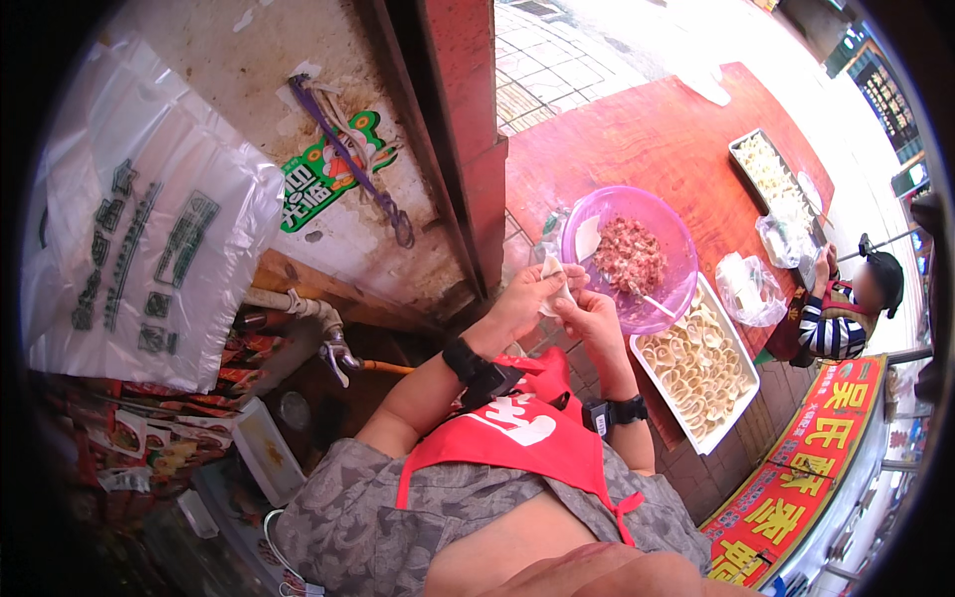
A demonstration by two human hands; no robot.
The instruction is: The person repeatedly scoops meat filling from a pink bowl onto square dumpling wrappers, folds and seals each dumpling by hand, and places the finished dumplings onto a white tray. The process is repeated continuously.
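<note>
A pale dumpling wrapper (553, 286) is pinched between the fingers of my left hand (522, 300) and my right hand (597, 319). It looks partly folded; whether filling lies inside is hidden. Just beyond my fingers stands a pink-purple plastic bowl (683, 257) of minced meat (630, 255). White wrappers (587, 238) rest against its near inner wall, and a white-handled utensil (659, 307) leans in the meat. To the right of my right hand, a white tray (694, 442) holds many folded dumplings (694, 366) in rows.
The reddish wooden table (597, 157) carries plastic bags of white wrappers (748, 289) and a second tray of dumplings (772, 168). Across it works another person (843, 313). At left are a red post (466, 149), a tap (337, 351) and hanging plastic bags (157, 224).
</note>
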